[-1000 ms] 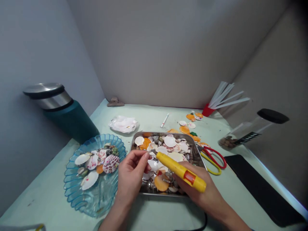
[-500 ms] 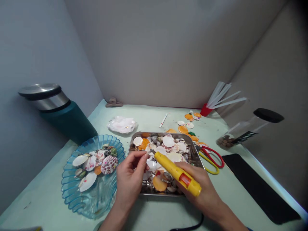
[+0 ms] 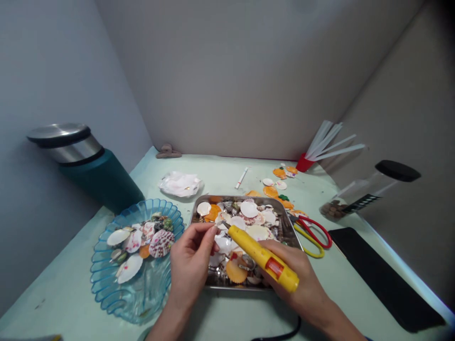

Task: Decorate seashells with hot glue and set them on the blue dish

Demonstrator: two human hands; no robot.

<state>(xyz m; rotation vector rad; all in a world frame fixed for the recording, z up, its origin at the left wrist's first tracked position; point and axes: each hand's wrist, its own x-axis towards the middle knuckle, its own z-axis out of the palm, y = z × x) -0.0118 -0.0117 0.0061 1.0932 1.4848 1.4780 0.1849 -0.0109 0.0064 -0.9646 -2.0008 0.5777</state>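
Left hand (image 3: pixel 190 260): the tiny thing (image 3: pixel 215 227) I pinch is too small to identify.
Yellow tool (image 3: pixel 261 255): my right hand (image 3: pixel 295 272) hides its underside.
Tray (image 3: pixel 245 288): my hands cover both near corners.
Cord (image 3: pixel 282 337): cut by the bottom edge.
Jar (image 3: pixel 362 199): its label is unreadable to me.
Lower left corner: something grey, mostly cropped.

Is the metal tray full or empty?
Well filled: overlapping shells cover nearly all of the metal tray that shows. The right hand and yellow tool hide part; I cannot tell the pile's depth.
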